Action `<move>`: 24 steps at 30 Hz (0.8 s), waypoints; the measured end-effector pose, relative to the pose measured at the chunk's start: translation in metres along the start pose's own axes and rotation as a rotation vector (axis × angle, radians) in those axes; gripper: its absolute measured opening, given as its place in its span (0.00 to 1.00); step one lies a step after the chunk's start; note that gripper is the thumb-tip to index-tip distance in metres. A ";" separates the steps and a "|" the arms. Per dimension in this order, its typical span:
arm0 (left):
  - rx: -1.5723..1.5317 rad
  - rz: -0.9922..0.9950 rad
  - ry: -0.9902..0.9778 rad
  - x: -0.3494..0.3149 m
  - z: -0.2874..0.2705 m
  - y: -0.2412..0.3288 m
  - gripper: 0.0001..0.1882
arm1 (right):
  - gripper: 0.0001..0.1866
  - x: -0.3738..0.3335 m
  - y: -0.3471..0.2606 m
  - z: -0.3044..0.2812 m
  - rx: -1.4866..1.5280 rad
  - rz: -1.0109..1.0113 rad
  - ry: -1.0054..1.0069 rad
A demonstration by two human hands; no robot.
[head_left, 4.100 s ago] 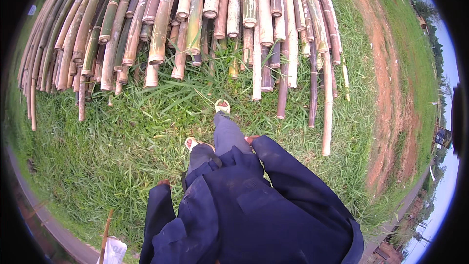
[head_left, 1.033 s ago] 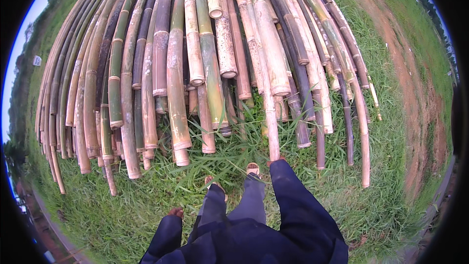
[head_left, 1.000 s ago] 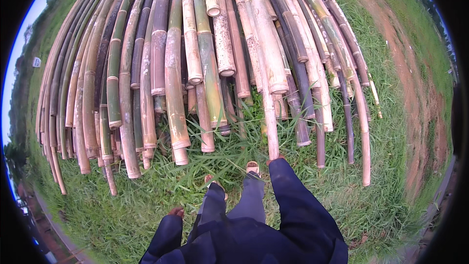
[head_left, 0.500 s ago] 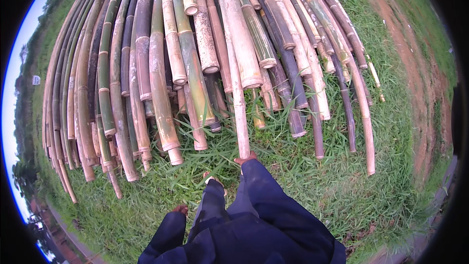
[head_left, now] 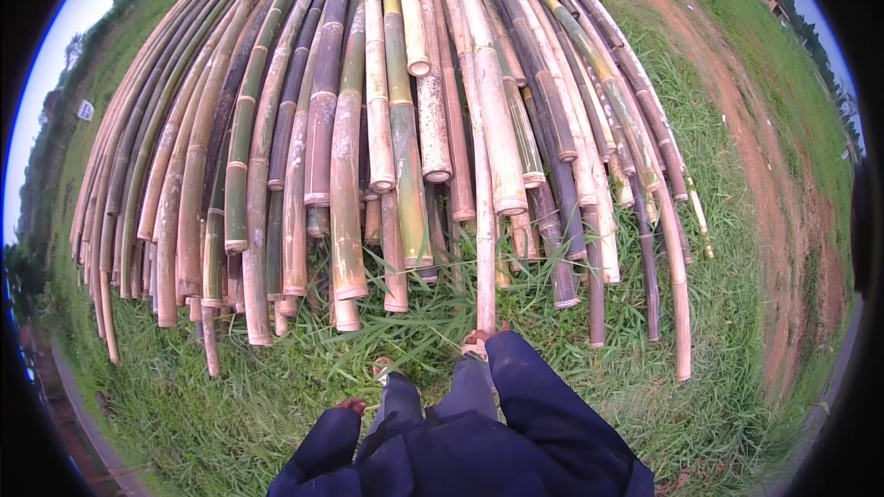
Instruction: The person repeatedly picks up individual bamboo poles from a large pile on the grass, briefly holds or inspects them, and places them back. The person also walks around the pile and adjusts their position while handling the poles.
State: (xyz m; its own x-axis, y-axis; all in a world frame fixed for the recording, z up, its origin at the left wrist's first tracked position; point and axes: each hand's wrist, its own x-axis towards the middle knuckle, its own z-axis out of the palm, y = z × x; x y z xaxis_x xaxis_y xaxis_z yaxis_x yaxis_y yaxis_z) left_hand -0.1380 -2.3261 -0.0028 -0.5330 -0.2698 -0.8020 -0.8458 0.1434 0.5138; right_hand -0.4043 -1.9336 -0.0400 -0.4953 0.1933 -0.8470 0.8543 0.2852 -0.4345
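Observation:
A pile of bamboo poles (head_left: 345, 248) in green, tan and purplish-brown lies in front of me, its cut ends facing my way. One slim pale bamboo pole (head_left: 485, 258) sticks out farther toward me than those beside it. At its near end is my right hand (head_left: 500, 327), closed around it, though the sleeve and the pole hide most of the fingers. Low on the left, my left hand (head_left: 352, 404) hangs beside my leg, fingers loosely bent and nothing in them. It is apart from the poles.
Grass (head_left: 571, 387) grows under and around the pile, with long blades among the pole ends. My feet (head_left: 382, 368) stand close to the pile. On the right runs a reddish dirt track (head_left: 737, 101). Far left stands a small white sign (head_left: 86, 110).
The view has tilted up, so the pile and both hands sit lower in the picture and more of the far ground shows. My right hand stays at the pale pole's end.

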 end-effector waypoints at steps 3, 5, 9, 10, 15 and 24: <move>-0.112 0.028 0.042 0.006 -0.032 -0.026 0.20 | 0.54 -0.033 0.001 0.007 -0.047 -0.066 0.199; -0.140 -0.004 0.055 0.015 -0.059 -0.045 0.20 | 0.53 -0.060 0.005 0.009 -0.176 -0.122 0.367; -0.210 -0.024 0.043 0.025 -0.109 -0.107 0.20 | 0.50 -0.114 0.026 0.038 -0.358 -0.264 0.721; -0.237 -0.059 0.053 0.027 -0.117 -0.124 0.20 | 0.48 -0.126 0.035 0.045 -0.334 -0.352 0.728; -0.092 0.018 0.205 0.011 -0.148 -0.183 0.18 | 0.43 -0.117 0.084 0.077 -0.283 -0.419 0.468; -0.061 -0.033 0.327 -0.048 -0.150 -0.200 0.18 | 0.39 -0.023 0.103 0.148 -0.788 -0.301 -0.323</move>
State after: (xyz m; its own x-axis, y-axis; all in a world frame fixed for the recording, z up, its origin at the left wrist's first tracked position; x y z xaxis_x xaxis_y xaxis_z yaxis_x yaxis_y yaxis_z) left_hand 0.0598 -2.4842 -0.0217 -0.4608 -0.5662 -0.6834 -0.8544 0.0746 0.5143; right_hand -0.2813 -2.0480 -0.1105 -0.5103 -0.2326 -0.8279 0.2814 0.8646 -0.4164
